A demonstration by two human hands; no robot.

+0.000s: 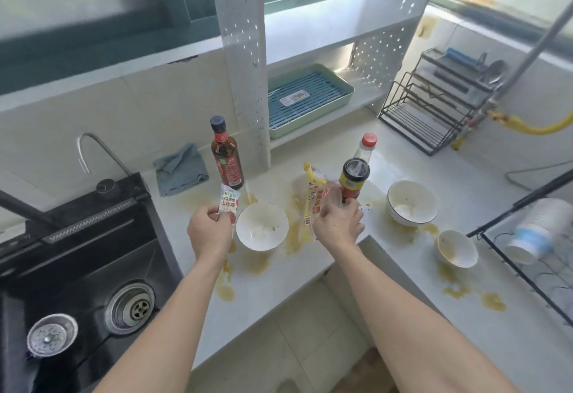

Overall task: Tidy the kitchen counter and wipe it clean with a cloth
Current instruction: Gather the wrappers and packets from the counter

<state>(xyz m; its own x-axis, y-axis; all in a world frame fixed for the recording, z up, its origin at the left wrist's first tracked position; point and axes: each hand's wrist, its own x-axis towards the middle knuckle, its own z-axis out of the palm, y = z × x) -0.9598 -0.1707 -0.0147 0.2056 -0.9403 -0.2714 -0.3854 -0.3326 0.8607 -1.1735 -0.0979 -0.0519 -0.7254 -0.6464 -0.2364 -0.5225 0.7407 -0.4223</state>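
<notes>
Head view: tidying step, wiping not begun.
Cloth (180, 169): folded, tabletop (356, 253) rear, beside sink (77, 253).
Left hand (209, 231): pinching small snack packet (228, 203).
Right hand (339, 223): gripping clear wrapper (313, 203) near dark bottle (353, 180).
Next: bin wrappers, clear bowls, likely.

Views: one only, the head camera, so nothing is shared with a second view.
Position: worn on the person's head, above the near edge of the worktop (356, 150).
Direction: forward and steeply down, toward the wall and window (93, 4).
Nearness: close; both forearms reach in from the bottom edge.
Lens: wide-angle, straight lines bend near the borders.
Coverage: sink (77, 268) at left, wire rack (434, 104) at right.
</notes>
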